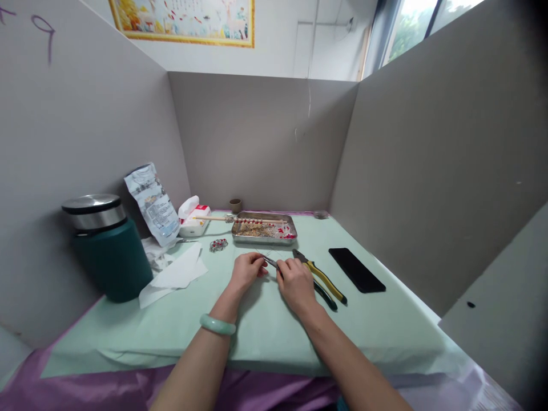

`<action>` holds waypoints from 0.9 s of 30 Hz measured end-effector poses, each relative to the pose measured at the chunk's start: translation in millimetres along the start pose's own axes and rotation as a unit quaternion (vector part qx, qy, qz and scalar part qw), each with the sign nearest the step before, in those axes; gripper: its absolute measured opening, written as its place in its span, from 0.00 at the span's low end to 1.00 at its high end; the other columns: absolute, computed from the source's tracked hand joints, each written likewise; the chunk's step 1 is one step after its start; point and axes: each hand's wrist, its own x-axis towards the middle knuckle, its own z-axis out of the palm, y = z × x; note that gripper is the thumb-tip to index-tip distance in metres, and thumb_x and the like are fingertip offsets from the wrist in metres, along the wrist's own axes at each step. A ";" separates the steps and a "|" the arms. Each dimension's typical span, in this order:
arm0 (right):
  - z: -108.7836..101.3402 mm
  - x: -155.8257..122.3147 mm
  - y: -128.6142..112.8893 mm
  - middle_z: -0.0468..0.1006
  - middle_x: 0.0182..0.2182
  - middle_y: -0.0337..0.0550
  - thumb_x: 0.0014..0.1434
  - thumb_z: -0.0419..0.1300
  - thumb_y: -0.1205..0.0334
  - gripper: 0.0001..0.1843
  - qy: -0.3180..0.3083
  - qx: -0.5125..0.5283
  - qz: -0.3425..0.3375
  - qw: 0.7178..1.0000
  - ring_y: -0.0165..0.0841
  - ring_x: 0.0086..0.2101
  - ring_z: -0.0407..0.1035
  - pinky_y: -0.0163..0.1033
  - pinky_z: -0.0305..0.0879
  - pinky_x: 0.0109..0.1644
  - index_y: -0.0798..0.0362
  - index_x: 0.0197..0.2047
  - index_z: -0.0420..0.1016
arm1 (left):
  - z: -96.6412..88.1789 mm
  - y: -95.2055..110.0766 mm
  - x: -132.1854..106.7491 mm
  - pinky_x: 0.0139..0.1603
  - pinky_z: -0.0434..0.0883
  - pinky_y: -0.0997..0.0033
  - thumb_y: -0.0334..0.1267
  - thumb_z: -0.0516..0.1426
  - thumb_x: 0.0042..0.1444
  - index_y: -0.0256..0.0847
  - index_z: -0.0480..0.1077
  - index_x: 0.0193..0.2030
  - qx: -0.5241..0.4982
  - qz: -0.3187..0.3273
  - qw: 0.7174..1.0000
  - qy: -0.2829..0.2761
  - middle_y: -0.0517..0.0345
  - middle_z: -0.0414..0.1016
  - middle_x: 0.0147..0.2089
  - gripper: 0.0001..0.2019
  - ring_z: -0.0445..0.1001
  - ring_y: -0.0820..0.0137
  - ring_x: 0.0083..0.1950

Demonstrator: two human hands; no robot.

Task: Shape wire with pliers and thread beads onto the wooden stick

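My right hand [296,283] is closed around a pair of slim-nosed pliers [270,261], whose tip points left toward my other hand. My left hand [248,270] has its fingers pinched together right at that tip; what sits between them is too small to make out, though thin wires [269,253] show just beyond. Beside my right hand lie larger pliers [327,279] with yellow and dark green handles. Farther back, a metal tray [265,240] holds gold and red beads, and a beaded stick [257,220] rests across it.
A beaded piece [218,245] lies left of the tray. Along the left stand a green flask [112,257], a silvery pouch [153,202] and a tissue pack [194,221], with white paper [175,274] in front. A black phone [357,269] lies right. Grey partitions [261,142] enclose the table.
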 end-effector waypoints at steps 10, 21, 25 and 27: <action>1.0 0.4 4.6 0.72 0.32 0.43 0.61 0.55 0.65 0.05 -0.002 -0.004 -0.020 1.000 0.37 0.37 0.61 0.40 0.49 0.39 0.50 0.39 0.71 | -4.0 1.3 0.1 0.20 0.70 0.77 0.34 0.59 0.45 0.36 0.71 0.21 -0.015 -0.013 0.999 -0.036 0.57 0.73 0.19 0.06 0.72 0.73 0.20; -1.1 0.7 6.9 0.72 0.32 0.43 0.60 0.55 0.65 0.05 -0.007 -0.006 -0.036 0.999 0.37 0.37 0.62 0.40 0.50 0.39 0.50 0.38 0.72 | -7.9 5.4 -2.8 0.21 0.70 0.76 0.36 0.60 0.46 0.35 0.69 0.21 -0.026 -0.018 0.996 -0.078 0.58 0.71 0.18 0.08 0.71 0.74 0.19; -0.6 0.0 6.9 0.72 0.31 0.43 0.60 0.56 0.65 0.04 -0.006 -0.008 -0.038 0.999 0.37 0.37 0.62 0.40 0.50 0.39 0.51 0.37 0.72 | -8.4 4.9 -3.0 0.21 0.70 0.77 0.34 0.59 0.47 0.36 0.68 0.21 -0.022 -0.017 0.996 -0.081 0.59 0.71 0.18 0.07 0.71 0.74 0.19; 0.7 -0.8 7.2 0.73 0.31 0.43 0.59 0.56 0.66 0.04 -0.007 -0.007 -0.038 0.999 0.36 0.37 0.63 0.39 0.51 0.39 0.51 0.36 0.72 | -8.6 4.6 -3.0 0.21 0.69 0.77 0.33 0.59 0.48 0.35 0.68 0.22 -0.020 -0.019 0.996 -0.083 0.59 0.71 0.18 0.07 0.71 0.74 0.19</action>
